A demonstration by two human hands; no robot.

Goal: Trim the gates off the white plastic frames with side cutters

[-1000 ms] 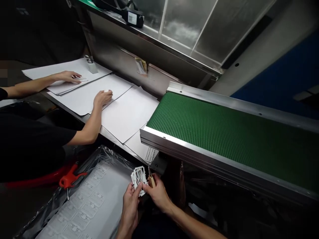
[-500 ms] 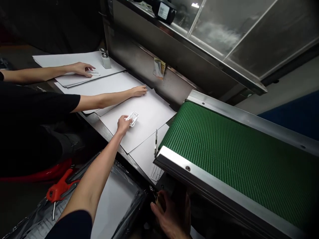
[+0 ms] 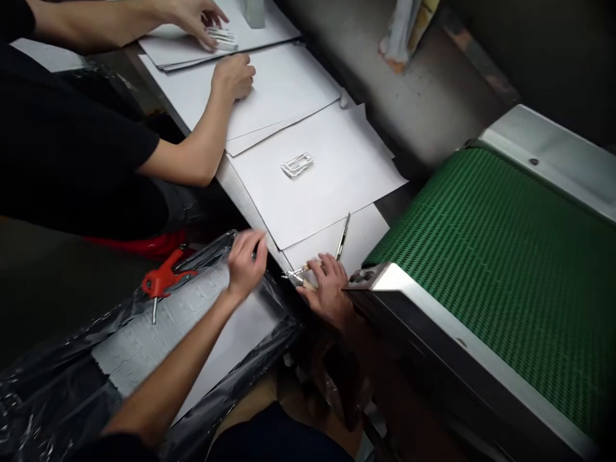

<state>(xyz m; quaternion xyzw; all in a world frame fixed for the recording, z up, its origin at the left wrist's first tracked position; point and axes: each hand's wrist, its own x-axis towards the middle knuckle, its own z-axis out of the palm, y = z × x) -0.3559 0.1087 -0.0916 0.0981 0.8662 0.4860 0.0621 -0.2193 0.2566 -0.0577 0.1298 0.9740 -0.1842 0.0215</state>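
Grasping pliers (image 3: 291,274) in the right hand (image 3: 328,289) beside a green belt (image 3: 491,256).
Showing the left hand (image 3: 246,262) released and loosely curled near a plastic-lined tray (image 3: 255,362), with white frames (image 3: 297,165) lying on a paper sheet (image 3: 332,189) beyond. With dark markings too small to read on a slim pointed tool (image 3: 343,236) just beside the right hand. Dimly lit, with more sheets overlapping along a metal bench (image 3: 244,199).

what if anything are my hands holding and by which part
The right hand holds a plier-like tool by its tan handles; the left hand, blurred, shows nothing held.
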